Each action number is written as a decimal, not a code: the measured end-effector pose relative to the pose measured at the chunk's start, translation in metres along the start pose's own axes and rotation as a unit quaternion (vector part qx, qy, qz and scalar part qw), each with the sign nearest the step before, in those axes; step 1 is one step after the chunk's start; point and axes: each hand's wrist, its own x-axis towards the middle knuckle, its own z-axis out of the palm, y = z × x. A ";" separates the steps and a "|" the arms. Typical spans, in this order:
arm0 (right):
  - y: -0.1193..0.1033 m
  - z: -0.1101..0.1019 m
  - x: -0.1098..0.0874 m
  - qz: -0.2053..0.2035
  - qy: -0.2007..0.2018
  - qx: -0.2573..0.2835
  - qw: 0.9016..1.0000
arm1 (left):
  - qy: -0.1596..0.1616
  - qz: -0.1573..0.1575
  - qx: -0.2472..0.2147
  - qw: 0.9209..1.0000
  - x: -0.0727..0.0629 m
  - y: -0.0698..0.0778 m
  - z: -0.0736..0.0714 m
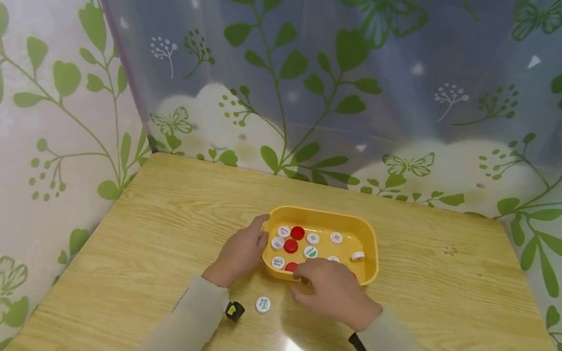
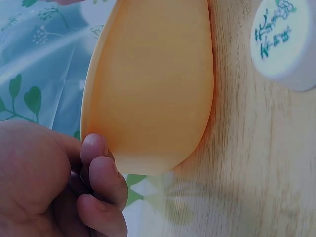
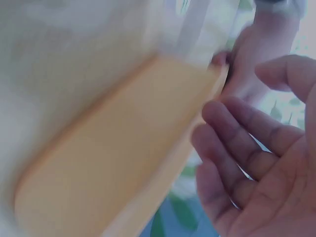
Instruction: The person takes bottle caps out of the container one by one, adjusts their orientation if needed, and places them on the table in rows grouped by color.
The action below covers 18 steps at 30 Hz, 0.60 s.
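A yellow plastic tub (image 1: pixel 327 214) stands on the table, with several white printed bottle caps (image 1: pixel 312 238) and red ones (image 1: pixel 297 233) inside. My left hand (image 1: pixel 239 254) holds the tub by its left rim; in the left wrist view its fingertips (image 2: pixel 106 175) curl at the edge of the tub's wall. My right hand (image 1: pixel 336 292) reaches over the near rim and hides some caps. Its palm and loosely bent fingers (image 3: pixel 232 128) show nothing held in the right wrist view. One white printed cap (image 1: pixel 263 304) lies on the table between my forearms.
The wooden table (image 1: pixel 185 209) reaches back to a leaf-patterned curtain (image 1: pixel 298 78), with more of it at both sides. Inside the tub at the right, one white cap (image 1: pixel 358 256) stands on edge. Dark bands (image 1: pixel 234 311) circle both wrists.
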 end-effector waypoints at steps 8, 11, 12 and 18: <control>0.067 -0.036 -0.006 0.060 0.087 -0.083 0.991 | -0.004 -0.002 0.001 1.000 0.001 0.000 0.000; 0.083 -0.042 -0.008 0.081 0.072 -0.122 0.987 | -0.002 -0.004 -0.003 1.000 0.001 0.001 -0.001; 0.087 -0.043 -0.009 0.083 0.064 -0.134 0.985 | -0.001 -0.006 -0.003 1.000 0.000 0.001 -0.002; 0.102 -0.038 -0.007 0.071 0.014 -0.195 0.978 | -0.002 -0.009 0.000 1.000 0.000 0.001 0.000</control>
